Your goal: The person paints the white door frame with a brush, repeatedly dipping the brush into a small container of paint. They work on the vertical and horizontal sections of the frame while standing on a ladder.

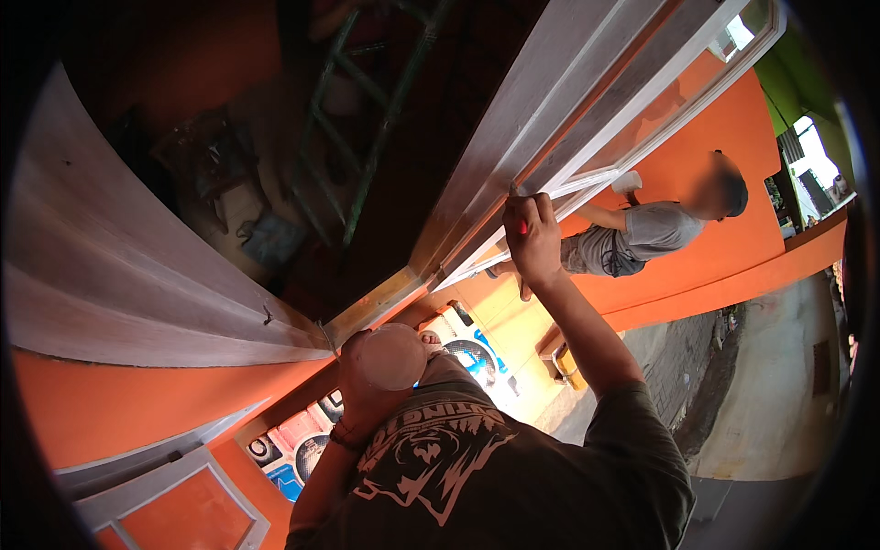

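My right hand (pixel 533 240) is raised against the whitish wooden door frame (pixel 500 151), its fingers closed round a small paintbrush (pixel 522 225). Only a red bit of the handle and a little of the tip show; the tip meets the edge of the frame. Lower down, close to my chest, my left hand (pixel 359 399) grips a round whitish plastic tub (pixel 392 357) from its left side. What the tub holds cannot be made out.
Beyond the glazed door panel (pixel 632 128) another person (pixel 642 238) in grey stands by an orange wall (pixel 733 119), holding a white cup (pixel 628 181). A patterned mat (pixel 472 353) lies on the floor below me. A dark room with a green metal ladder-like frame (pixel 367 82) opens at upper left.
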### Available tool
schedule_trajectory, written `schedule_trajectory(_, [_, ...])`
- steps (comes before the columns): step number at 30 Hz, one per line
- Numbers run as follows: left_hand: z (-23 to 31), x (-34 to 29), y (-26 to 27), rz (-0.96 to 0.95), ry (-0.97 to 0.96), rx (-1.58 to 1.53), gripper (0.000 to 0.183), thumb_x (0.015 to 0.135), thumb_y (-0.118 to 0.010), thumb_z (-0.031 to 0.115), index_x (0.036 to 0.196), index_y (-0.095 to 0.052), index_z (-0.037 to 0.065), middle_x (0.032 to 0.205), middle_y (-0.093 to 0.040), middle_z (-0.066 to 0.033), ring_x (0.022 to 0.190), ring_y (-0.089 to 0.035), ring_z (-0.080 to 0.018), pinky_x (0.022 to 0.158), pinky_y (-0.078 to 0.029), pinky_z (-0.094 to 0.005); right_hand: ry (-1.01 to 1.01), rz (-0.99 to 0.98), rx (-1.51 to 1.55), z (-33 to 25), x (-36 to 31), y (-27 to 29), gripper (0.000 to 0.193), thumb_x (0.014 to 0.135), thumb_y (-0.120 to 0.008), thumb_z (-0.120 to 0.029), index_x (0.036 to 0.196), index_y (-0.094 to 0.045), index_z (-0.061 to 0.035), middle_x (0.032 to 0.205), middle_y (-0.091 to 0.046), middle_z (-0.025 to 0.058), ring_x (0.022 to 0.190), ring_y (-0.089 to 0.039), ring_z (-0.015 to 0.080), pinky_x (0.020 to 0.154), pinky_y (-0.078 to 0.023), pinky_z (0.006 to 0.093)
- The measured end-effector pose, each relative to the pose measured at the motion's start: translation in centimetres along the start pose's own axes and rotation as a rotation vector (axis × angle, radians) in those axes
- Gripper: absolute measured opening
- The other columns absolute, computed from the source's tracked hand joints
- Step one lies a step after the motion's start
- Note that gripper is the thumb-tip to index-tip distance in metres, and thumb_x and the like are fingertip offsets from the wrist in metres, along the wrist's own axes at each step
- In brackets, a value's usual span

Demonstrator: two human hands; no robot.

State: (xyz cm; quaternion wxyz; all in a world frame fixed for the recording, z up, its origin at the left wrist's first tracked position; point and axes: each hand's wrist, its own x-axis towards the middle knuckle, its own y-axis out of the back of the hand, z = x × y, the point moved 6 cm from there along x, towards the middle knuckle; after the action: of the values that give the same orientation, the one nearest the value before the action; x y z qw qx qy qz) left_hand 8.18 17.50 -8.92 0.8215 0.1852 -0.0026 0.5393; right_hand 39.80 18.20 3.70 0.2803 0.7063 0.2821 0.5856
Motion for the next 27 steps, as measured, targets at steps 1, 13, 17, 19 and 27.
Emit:
schedule_trajectory(1, [0.0, 0.1, 0.0, 0.006, 0.006, 0.011, 0.089, 0.058, -0.092, 0.014, 0.133, -0.045, 0.001, 0.123, -0.060, -0.0147, 0.114, -0.062, -0.0253, 0.098, -0.051, -0.0402, -0.017, 0.053, -0.016, -0.5, 0.4, 1.1, 0.029, 0.078, -0.069, 0.002, 0.106, -0.063, -0.0055, 0.094, -0.055, 0.0138, 0.086, -0.061, 0.0334, 0.070, -0.053, 0.0419])
schedule_trajectory(13, [1.0, 0.3, 0.2, 0.025, -0.030, -0.021, 0.089, 0.059, -0.093, 0.016, 0.132, -0.045, 0.002, 0.124, -0.061, -0.0141, 0.114, -0.062, -0.0247, 0.098, -0.051, -0.0397, 0.055, 0.192, 0.012, -2.8, 1.6, 3.1, 0.025, 0.079, -0.069, 0.007, 0.102, -0.064, -0.0037, 0.094, -0.058, 0.0138, 0.081, -0.062, 0.0313, 0.070, -0.053, 0.0408])
schedule_trajectory(17, [0.7, 0.3, -0.2, 0.004, 0.005, -0.034, 0.088, 0.060, -0.093, 0.016, 0.132, -0.045, 0.002, 0.123, -0.062, -0.0142, 0.113, -0.063, -0.0250, 0.097, -0.052, -0.0400, 0.046, 0.058, 0.014, -1.5, 0.6, 1.3, 0.032, 0.072, -0.070, 0.005, 0.102, -0.065, -0.0060, 0.094, -0.054, 0.0115, 0.089, -0.060, 0.0322, 0.071, -0.051, 0.0407])
schedule_trajectory(19, [0.7, 0.2, -0.1, 0.015, 0.003, -0.039, 0.088, 0.060, -0.093, 0.016, 0.132, -0.044, 0.002, 0.122, -0.062, -0.0143, 0.113, -0.063, -0.0253, 0.097, -0.052, -0.0404, -0.016, 0.089, 0.017, -0.9, 1.4, 2.1, 0.033, 0.071, -0.070, 0.005, 0.101, -0.065, -0.0056, 0.095, -0.055, 0.0113, 0.090, -0.060, 0.0321, 0.072, -0.052, 0.0406])
schedule_trajectory(27, [1.4, 0.4, 0.3, 0.019, -0.022, -0.018, 0.087, 0.061, -0.093, 0.014, 0.132, -0.045, 0.002, 0.119, -0.064, -0.0144, 0.111, -0.064, -0.0257, 0.095, -0.053, -0.0399, -0.043, 0.172, 0.101, -1.4, 1.7, 2.7, 0.024, 0.080, -0.069, 0.008, 0.102, -0.064, -0.0027, 0.095, -0.059, 0.0143, 0.085, -0.061, 0.0325, 0.073, -0.052, 0.0409])
